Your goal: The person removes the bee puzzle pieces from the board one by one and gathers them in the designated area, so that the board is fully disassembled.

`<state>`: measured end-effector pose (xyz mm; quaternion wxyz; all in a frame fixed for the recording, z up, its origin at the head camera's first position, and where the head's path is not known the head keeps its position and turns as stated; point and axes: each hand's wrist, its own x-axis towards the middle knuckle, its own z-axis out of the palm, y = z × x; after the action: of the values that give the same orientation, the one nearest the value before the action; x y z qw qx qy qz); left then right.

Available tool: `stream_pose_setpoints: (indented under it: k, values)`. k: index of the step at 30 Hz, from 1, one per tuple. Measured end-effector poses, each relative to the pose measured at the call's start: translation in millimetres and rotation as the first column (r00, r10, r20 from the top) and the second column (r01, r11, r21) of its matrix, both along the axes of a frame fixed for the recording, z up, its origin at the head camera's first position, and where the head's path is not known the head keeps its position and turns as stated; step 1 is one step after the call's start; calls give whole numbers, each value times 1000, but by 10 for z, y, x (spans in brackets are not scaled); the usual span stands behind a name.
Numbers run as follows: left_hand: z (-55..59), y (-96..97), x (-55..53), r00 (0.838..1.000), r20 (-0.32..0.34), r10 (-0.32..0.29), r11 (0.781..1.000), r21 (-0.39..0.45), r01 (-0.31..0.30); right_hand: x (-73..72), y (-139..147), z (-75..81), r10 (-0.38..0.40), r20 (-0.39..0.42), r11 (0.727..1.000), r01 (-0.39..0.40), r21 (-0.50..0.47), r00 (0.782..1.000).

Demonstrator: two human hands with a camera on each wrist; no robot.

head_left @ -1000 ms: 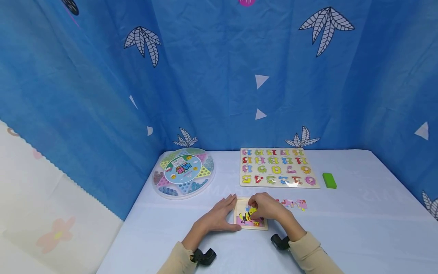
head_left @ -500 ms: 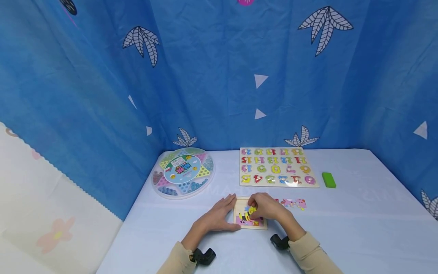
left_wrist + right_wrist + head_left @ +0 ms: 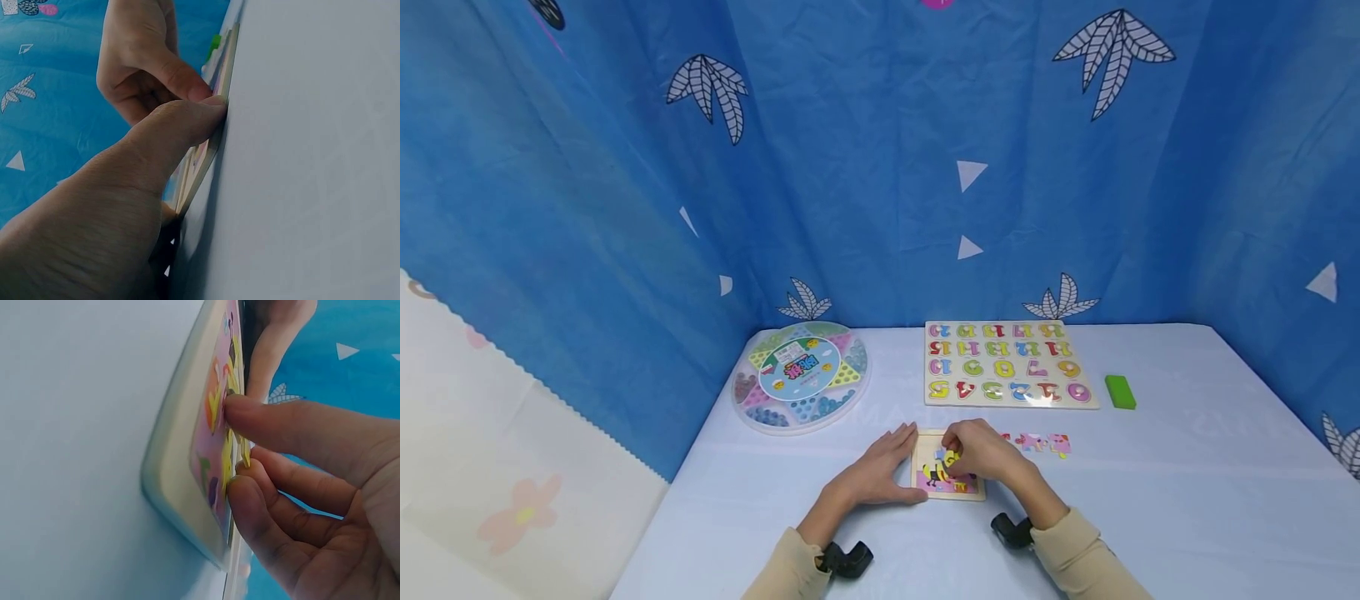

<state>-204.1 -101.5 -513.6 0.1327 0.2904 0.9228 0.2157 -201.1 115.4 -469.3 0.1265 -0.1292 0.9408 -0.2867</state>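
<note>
A small square wooden jigsaw tray [image 3: 920, 458] with a yellow-and-black bee picture lies on the white table. My left hand [image 3: 880, 475] lies along its left side, fingers straight near the far corner and thumb at the near corner. Over the tray's right part, my right hand [image 3: 985, 452] pinches a yellow jigsaw piece [image 3: 245, 453] between thumb and fingers, tilted up from the picture. The right hand covers the tray's upper right corner. Pink loose jigsaw pieces [image 3: 1043, 443] lie just right of the tray, partly behind the right hand.
Behind the tray stands a wooden number puzzle board [image 3: 1011, 360] lying flat. A green block [image 3: 1121, 392] is to its right. A round, lidded marble game board [image 3: 801, 379] lies at the back left. Blue curtains [image 3: 895, 167] close off the table's back and sides.
Both hands stay at the tray almost in the same place. The right fingers shift only slightly on the yellow piece; the view tilts a little.
</note>
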Motion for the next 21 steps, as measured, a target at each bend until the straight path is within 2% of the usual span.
stream_pose_setpoints:
  k: [13,21]
  values:
    - [15,2,-15,999,-17,-27,1000,-8,27,-43,76,-21,17,-3,999,-17,-37,1000]
    - [12,-3,-18,999,-16,-32,999,-4,32,-56,103,-29,20,22,998,-18,-63,1000]
